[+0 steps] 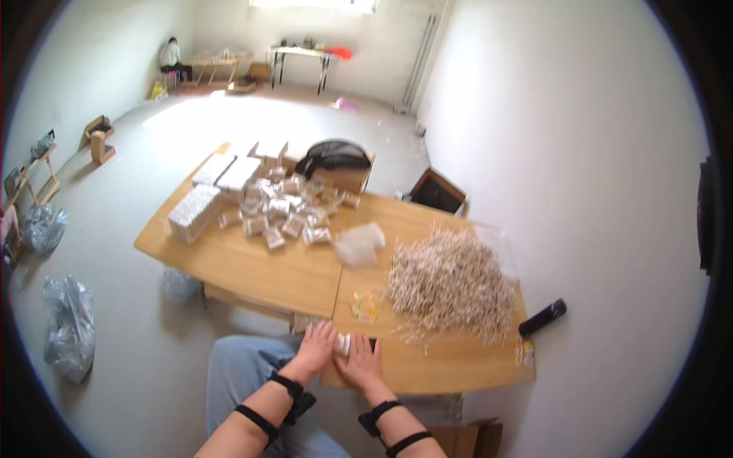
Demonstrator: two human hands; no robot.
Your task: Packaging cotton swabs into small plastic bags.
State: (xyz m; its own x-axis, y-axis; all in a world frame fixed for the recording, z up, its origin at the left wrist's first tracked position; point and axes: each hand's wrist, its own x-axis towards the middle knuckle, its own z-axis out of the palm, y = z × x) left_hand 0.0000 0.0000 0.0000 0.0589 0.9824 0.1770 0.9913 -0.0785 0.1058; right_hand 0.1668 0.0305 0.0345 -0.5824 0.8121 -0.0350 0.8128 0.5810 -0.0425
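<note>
At the table's near edge my left hand [314, 349] and my right hand [361, 367] are close together. A small white packet [343, 344] lies between them, gripped from both sides; the fingers partly cover it. Past the fingers of my right hand shows a small dark thing [373, 345], mostly hidden. Just beyond the hands lie yellow-and-white paper pieces [364, 306]. To the right of these spreads a large heap of loose cotton swabs [450, 286]. Farther left are several small clear-wrapped packs [279, 206], scattered in a pile.
A translucent plastic sheet [360, 244] lies mid-table [267, 273]. White stacked blocks [194, 214] and a box with a black bag [333, 156] stand at the far left. A black cylinder [543, 317] is at the right edge. Plastic bags [69, 328] lie on the floor; a person [174, 59] sits far back.
</note>
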